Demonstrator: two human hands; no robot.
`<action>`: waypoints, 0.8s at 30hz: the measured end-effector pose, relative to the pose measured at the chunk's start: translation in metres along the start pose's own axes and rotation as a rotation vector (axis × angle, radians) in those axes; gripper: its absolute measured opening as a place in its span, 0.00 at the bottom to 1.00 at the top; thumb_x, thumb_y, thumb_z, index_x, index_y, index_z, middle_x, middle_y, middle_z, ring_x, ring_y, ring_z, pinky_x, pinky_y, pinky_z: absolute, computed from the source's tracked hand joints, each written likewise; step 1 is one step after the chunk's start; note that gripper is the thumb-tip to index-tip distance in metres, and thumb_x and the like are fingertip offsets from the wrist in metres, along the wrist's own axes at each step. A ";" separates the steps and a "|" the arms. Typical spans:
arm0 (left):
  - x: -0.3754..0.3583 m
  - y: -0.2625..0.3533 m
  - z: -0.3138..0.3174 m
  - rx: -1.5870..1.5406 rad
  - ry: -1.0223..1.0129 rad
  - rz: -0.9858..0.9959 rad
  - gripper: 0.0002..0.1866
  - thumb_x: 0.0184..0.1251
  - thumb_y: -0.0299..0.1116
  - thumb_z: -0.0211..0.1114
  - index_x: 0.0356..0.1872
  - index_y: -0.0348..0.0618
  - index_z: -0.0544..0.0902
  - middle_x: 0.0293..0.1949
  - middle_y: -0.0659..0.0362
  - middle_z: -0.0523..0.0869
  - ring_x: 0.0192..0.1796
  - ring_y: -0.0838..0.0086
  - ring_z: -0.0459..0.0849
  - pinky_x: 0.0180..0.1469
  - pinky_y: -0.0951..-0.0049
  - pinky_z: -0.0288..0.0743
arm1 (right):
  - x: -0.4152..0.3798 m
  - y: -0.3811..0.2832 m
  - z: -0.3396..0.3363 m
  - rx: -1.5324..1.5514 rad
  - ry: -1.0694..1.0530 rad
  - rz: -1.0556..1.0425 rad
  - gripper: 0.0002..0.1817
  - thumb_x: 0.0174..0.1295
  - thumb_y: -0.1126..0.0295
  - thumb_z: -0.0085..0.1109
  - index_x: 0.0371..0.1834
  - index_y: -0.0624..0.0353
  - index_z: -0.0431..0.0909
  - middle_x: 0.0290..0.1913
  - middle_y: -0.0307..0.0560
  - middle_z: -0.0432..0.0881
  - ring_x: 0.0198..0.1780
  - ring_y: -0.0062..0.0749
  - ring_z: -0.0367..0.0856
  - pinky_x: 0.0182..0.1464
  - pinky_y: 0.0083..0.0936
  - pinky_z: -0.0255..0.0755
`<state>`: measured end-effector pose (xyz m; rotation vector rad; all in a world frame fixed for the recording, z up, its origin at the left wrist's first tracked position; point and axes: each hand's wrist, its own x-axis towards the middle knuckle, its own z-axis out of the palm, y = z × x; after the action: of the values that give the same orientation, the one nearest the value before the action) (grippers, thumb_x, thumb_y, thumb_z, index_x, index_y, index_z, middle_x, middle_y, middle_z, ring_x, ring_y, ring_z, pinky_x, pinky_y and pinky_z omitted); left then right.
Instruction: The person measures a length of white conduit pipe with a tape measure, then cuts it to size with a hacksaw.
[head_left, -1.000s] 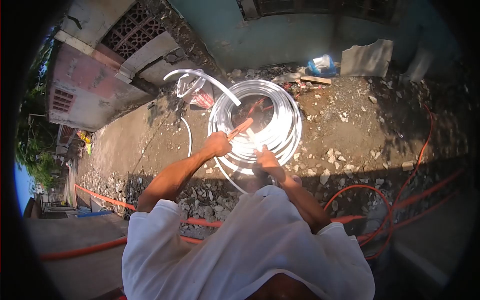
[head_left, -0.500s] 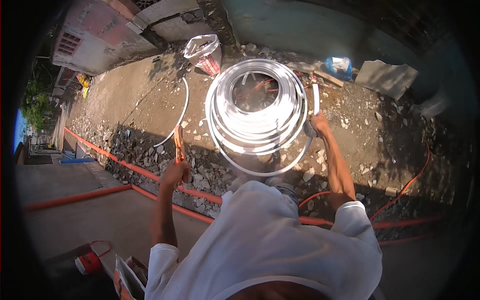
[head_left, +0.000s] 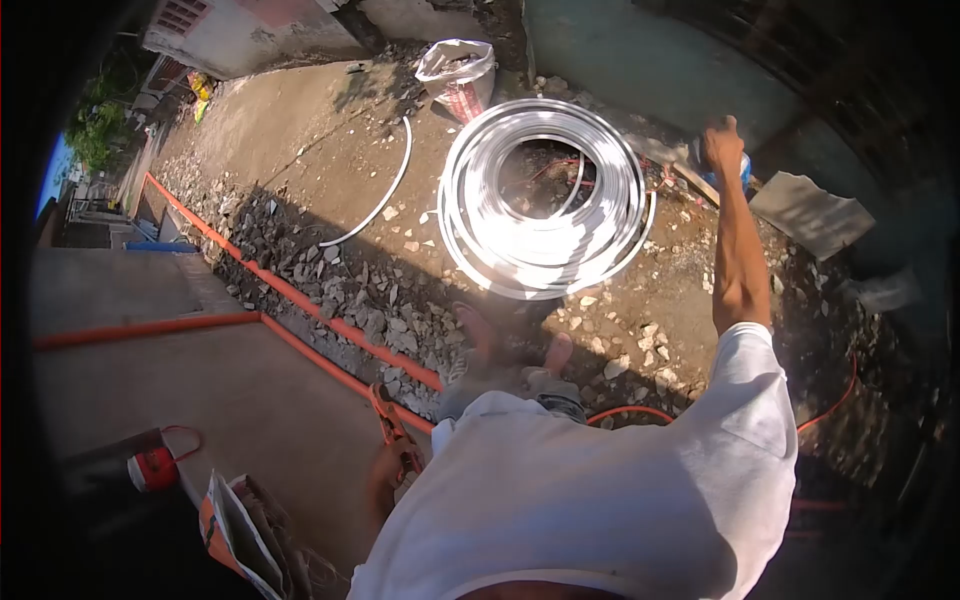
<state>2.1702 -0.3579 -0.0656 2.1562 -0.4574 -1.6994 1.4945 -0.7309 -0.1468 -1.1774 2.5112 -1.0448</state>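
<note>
My left hand (head_left: 384, 478) is low beside my shirt, closed around an orange-handled pipe cutter (head_left: 393, 425). My right arm reaches far forward to the wall side. There my right hand (head_left: 722, 148) has its fingers curled, in front of a blue plastic bag (head_left: 746, 170); whether anything is inside the fingers is hidden. A large coil of white pipe (head_left: 470, 215) lies on the ground ahead of my feet, its loose outer end at the right side. A short curved length of white pipe (head_left: 395, 190) lies apart, left of the coil.
A white sack of debris (head_left: 457, 75) stands behind the coil. Broken stones and an orange pipe (head_left: 290, 295) run along the left. A flat grey board (head_left: 812, 215) leans by the wall (head_left: 640, 70). A red container (head_left: 153, 467) sits at lower left.
My right hand has left the white pipe at the coil's right side and stretched forward to the wall. My left hand has dropped back toward my body with the pipe cutter.
</note>
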 end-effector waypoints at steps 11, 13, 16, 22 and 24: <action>0.139 0.069 -0.015 0.067 -0.234 -0.012 0.06 0.57 0.27 0.58 0.33 0.34 0.75 0.23 0.51 0.80 0.23 0.66 0.81 0.24 0.67 0.75 | -0.223 0.173 0.109 0.459 -0.498 0.702 0.24 0.67 0.50 0.53 0.32 0.64 0.80 0.26 0.48 0.80 0.27 0.29 0.77 0.31 0.29 0.70; 0.182 0.100 -0.016 0.227 -0.289 0.022 0.07 0.58 0.28 0.59 0.34 0.35 0.75 0.24 0.52 0.81 0.24 0.68 0.82 0.25 0.69 0.76 | -0.274 0.156 0.109 0.511 -0.600 0.406 0.21 0.65 0.53 0.56 0.32 0.64 0.80 0.26 0.45 0.79 0.28 0.29 0.75 0.31 0.29 0.69; 0.240 0.162 0.001 0.432 -0.401 0.058 0.12 0.60 0.33 0.65 0.37 0.36 0.76 0.31 0.51 0.83 0.31 0.67 0.84 0.32 0.65 0.77 | -0.305 0.137 0.154 0.153 -0.650 0.350 0.18 0.63 0.56 0.56 0.31 0.62 0.81 0.29 0.47 0.83 0.30 0.32 0.80 0.34 0.30 0.72; 0.367 0.119 0.053 0.898 -0.094 0.450 0.18 0.62 0.40 0.68 0.40 0.36 0.74 0.32 0.48 0.82 0.36 0.56 0.84 0.40 0.60 0.74 | -0.280 0.115 0.321 -0.287 -0.743 -0.400 0.13 0.57 0.60 0.57 0.27 0.59 0.81 0.34 0.55 0.85 0.37 0.45 0.85 0.38 0.38 0.76; 0.383 0.074 0.061 0.852 -0.116 0.456 0.21 0.59 0.42 0.71 0.41 0.36 0.75 0.35 0.46 0.80 0.40 0.51 0.81 0.41 0.58 0.74 | -0.261 0.150 0.417 -0.276 -0.781 -0.139 0.11 0.56 0.63 0.56 0.29 0.58 0.81 0.37 0.56 0.85 0.38 0.49 0.85 0.39 0.40 0.77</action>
<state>2.1954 -0.6047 -0.3731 2.1744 -1.8143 -1.5017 1.7569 -0.6918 -0.5870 -1.4774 1.9859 -0.1669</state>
